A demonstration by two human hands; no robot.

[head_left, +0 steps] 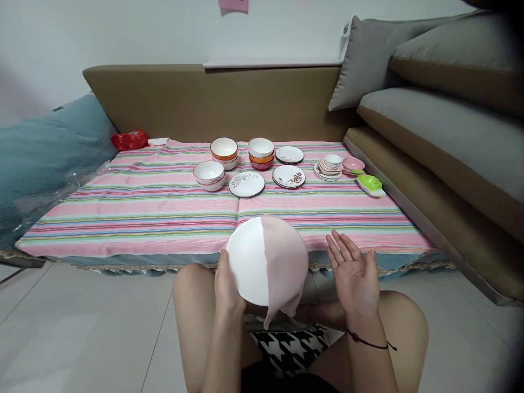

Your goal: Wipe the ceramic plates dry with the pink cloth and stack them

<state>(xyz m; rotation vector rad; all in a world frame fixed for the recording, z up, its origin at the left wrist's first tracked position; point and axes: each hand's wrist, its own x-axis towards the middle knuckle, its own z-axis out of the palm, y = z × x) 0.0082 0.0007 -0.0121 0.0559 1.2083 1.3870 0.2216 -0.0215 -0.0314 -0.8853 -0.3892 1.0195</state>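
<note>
My left hand [226, 286] grips the left edge of a white plate [248, 262], held upright over my knees. A pale pink cloth [284, 267] is draped over the plate's right half and hangs down below it. My right hand [354, 275] is open, palm up, just to the right of the cloth and not touching it. A dark cord bracelet circles that wrist.
A pink striped cloth [155, 202] covers the low sofa seat ahead. On it stand stacked bowls [224, 150] [261, 153], a single bowl [209, 174], patterned plates [246, 184] [289, 176], small stacked dishes [329, 166] and a green dish [370, 184]. Cushions [442, 120] rise at right.
</note>
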